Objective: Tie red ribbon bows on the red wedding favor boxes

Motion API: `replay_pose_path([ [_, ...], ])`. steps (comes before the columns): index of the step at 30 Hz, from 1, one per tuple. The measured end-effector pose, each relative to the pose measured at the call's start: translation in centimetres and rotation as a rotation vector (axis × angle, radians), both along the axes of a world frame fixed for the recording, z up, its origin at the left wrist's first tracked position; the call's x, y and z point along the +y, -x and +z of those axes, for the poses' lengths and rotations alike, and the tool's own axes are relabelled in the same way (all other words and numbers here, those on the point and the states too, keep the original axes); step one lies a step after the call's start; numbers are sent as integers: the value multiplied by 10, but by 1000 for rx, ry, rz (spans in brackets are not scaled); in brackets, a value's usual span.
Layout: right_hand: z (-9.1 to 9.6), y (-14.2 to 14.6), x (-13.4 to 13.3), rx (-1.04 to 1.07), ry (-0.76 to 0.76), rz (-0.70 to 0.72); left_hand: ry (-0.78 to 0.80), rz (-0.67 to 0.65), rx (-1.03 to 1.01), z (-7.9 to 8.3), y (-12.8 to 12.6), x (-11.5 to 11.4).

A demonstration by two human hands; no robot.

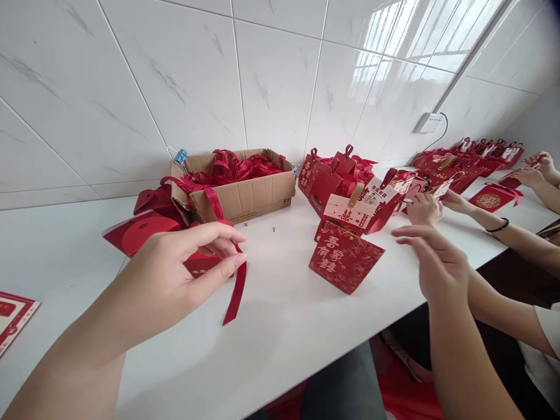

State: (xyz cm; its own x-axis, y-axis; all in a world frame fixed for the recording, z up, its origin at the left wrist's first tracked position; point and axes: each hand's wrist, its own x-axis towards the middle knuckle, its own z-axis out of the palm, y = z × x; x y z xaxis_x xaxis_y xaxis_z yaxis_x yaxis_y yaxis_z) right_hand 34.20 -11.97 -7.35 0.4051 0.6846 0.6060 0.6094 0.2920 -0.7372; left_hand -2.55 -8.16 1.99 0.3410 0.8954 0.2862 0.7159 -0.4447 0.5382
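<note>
My left hand (175,274) hovers over the white table (280,326), its thumb and fingers pinched on a red ribbon (236,294) whose loose end hangs down to the tabletop. My right hand (433,262) is open with fingers stretched out, holding nothing, just right of a folded red gift box with gold characters (345,262) that stands on the table. Flat red card pieces (144,230) lie behind my left hand.
A cardboard box full of red ribbons (236,186) sits against the tiled wall. Finished red gift boxes (345,186) crowd the middle and far right. Co-workers' hands (424,207) work on boxes at the right. A red printed sheet (13,318) lies at the left edge.
</note>
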Motion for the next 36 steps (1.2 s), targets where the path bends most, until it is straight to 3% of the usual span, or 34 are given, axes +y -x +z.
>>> replay_pose_path([
  [2,4,13,-1,-126,188,167,3,28,-12,2,3,0],
  [4,2,25,5,-224,272,209,12,33,-27,2,4,0],
  [7,-3,50,17,-296,190,208,70,-37,-16,-3,0,2],
  [11,-2,99,28,-359,106,345,213,-157,-30,-22,-19,5],
  [16,2,150,33,-307,87,458,195,-196,-180,-48,-41,15],
  [20,0,161,32,-184,110,609,256,-201,-237,-53,-40,22],
  [24,-13,161,32,88,152,796,429,-214,-296,-42,-32,23],
  [27,-23,163,35,300,201,799,531,-283,-288,-34,-31,20],
  [29,-26,165,36,404,221,804,505,-283,-272,-33,-33,17],
  [36,-15,160,35,801,423,853,475,-211,-312,-41,-37,14],
])
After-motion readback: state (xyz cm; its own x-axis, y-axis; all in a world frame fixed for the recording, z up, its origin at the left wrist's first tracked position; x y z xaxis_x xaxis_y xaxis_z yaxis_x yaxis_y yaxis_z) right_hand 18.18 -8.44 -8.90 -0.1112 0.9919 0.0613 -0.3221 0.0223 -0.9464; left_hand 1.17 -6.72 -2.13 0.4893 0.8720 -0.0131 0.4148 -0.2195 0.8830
